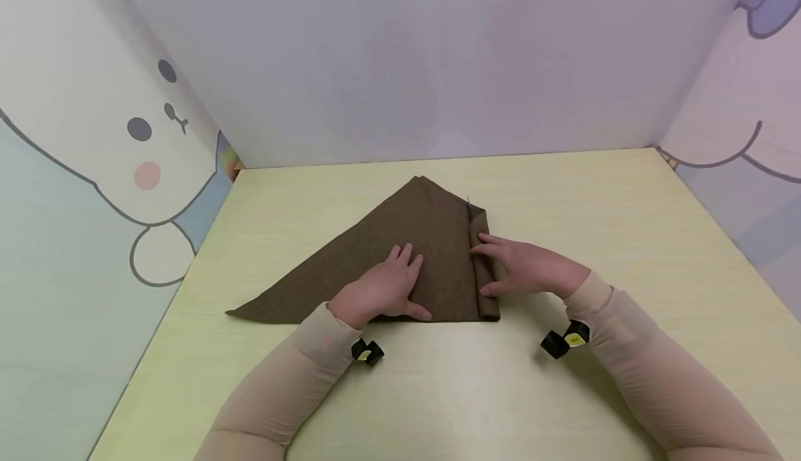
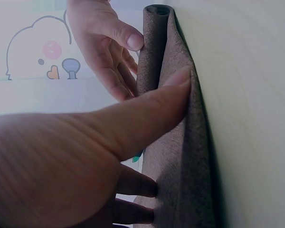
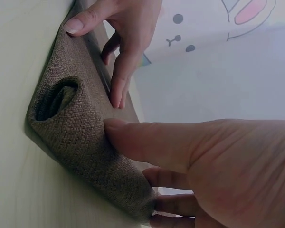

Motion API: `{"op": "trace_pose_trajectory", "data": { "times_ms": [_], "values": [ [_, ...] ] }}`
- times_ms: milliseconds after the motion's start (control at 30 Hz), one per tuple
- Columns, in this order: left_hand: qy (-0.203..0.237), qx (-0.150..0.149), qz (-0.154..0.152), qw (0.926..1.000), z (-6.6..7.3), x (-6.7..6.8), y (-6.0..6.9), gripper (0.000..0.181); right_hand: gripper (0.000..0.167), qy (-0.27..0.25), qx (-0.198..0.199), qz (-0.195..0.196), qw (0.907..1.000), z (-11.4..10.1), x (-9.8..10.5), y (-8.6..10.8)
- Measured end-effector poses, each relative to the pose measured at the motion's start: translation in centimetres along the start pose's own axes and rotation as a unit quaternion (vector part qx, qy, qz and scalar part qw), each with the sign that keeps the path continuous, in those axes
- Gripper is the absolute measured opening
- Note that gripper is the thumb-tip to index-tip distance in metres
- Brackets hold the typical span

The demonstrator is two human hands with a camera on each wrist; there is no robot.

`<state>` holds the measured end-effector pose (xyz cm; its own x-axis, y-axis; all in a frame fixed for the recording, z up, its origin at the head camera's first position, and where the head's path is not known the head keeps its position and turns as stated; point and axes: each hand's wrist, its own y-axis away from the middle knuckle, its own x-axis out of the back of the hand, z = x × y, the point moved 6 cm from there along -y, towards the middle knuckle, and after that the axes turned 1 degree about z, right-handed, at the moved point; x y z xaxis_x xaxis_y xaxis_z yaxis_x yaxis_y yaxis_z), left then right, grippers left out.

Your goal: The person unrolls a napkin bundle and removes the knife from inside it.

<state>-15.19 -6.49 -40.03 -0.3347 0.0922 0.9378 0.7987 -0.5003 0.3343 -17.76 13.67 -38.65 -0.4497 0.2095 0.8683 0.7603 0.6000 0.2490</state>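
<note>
A brown cloth (image 1: pixel 375 259) lies folded on the table, pointed at its left end, its right edge turned into a narrow roll (image 1: pixel 487 266). My left hand (image 1: pixel 384 287) rests on the middle of the cloth with fingers spread, the thumb near the front edge. On the roll, my right hand (image 1: pixel 532 266) lays its thumb and fingertips, the fingers slightly bent. The right wrist view shows the roll's hollow end (image 3: pixel 59 102) and the right thumb (image 3: pixel 147 142) on the roll. In the left wrist view the left thumb (image 2: pixel 147 114) touches the cloth near its edge.
The pale table (image 1: pixel 438 391) reaches back to a plain light wall (image 1: pixel 438 65). Side panels with cartoon figures (image 1: pixel 81 99) stand to the left and right. Small black devices (image 1: pixel 368 352) are strapped at both wrists.
</note>
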Motion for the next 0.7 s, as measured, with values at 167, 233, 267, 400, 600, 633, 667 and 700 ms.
{"op": "trace_pose_trajectory", "data": {
  "times_ms": [167, 233, 267, 400, 600, 633, 667, 700],
  "values": [
    [-0.002, -0.003, 0.003, 1.0, -0.05, -0.1, 0.02, 0.106, 0.079, 0.0, -0.004, -0.003, 1.0, 0.12, 0.03, 0.2],
    [-0.002, -0.004, 0.004, 1.0, -0.05, -0.07, 0.05, 0.106, 0.079, 0.001, -0.004, -0.003, 1.0, 0.2, 0.04, 0.22],
    [-0.002, -0.004, 0.004, 1.0, -0.04, -0.06, 0.06, 0.106, 0.08, 0.001, -0.004, -0.004, 1.0, 0.22, 0.04, 0.23],
    [0.001, -0.002, 0.002, 1.0, -0.02, 0.0, 0.11, 0.106, 0.079, 0.0, -0.001, -0.003, 1.0, 0.21, 0.15, 0.23],
    [0.004, 0.003, -0.003, 1.0, 0.0, 0.06, 0.18, 0.106, 0.078, 0.001, -0.005, 0.002, 1.0, 0.41, 0.35, 0.43],
    [0.004, 0.004, -0.004, 1.0, -0.01, 0.07, 0.18, 0.106, 0.078, 0.0, -0.006, 0.003, 1.0, 0.49, 0.38, 0.49],
    [0.004, 0.004, -0.004, 1.0, -0.02, 0.06, 0.19, 0.106, 0.077, -0.001, -0.007, 0.004, 1.0, 0.58, 0.41, 0.57],
    [0.003, 0.004, -0.005, 1.0, -0.04, 0.05, 0.19, 0.106, 0.077, -0.002, -0.007, 0.003, 1.0, 0.68, 0.42, 0.64]
  ]
}}
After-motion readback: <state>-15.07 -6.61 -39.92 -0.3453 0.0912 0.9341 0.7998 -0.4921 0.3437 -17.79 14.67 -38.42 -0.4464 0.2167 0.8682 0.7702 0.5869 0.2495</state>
